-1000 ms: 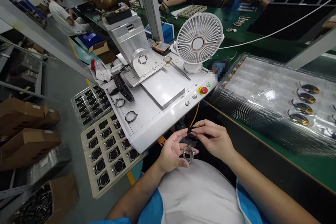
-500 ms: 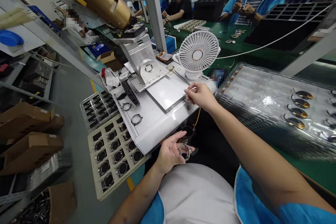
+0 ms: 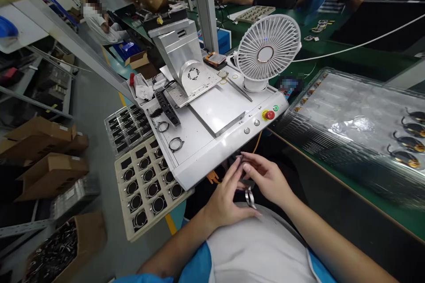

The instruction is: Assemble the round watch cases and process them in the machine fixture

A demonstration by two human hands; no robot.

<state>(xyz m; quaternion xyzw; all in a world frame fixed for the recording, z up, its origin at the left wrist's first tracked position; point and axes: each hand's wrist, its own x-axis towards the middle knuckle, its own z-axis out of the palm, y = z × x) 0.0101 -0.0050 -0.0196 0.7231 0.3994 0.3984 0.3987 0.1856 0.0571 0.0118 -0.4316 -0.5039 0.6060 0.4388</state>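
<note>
Over my lap, my left hand (image 3: 226,201) has a silver metal watch case ring (image 3: 250,197) held among its lower fingers, tilted on edge. Its index finger and thumb are spread. My right hand (image 3: 270,181) meets the left fingertips just above the ring, its thumb and index finger pinched together. Something small and dark shows at that pinch, too hidden to name. In front of both hands is a white machine base (image 3: 199,161), with a flat metal plate (image 3: 217,112) and two loose dark rings, one of them a round watch frame (image 3: 175,144), on top.
A beige tray (image 3: 124,212) of watch cases lies left of the machine, with a clear tray (image 3: 111,135) behind. A white fan (image 3: 267,51) and a red button (image 3: 270,115) are on the machine. Stacked plastic trays (image 3: 348,106) stand at right. Co-workers sit across the bench.
My right hand has left the machine's front edge and come down to my left hand. The ring has turned more edge-on. The camera view has shifted, uncovering the machine's buttons.
</note>
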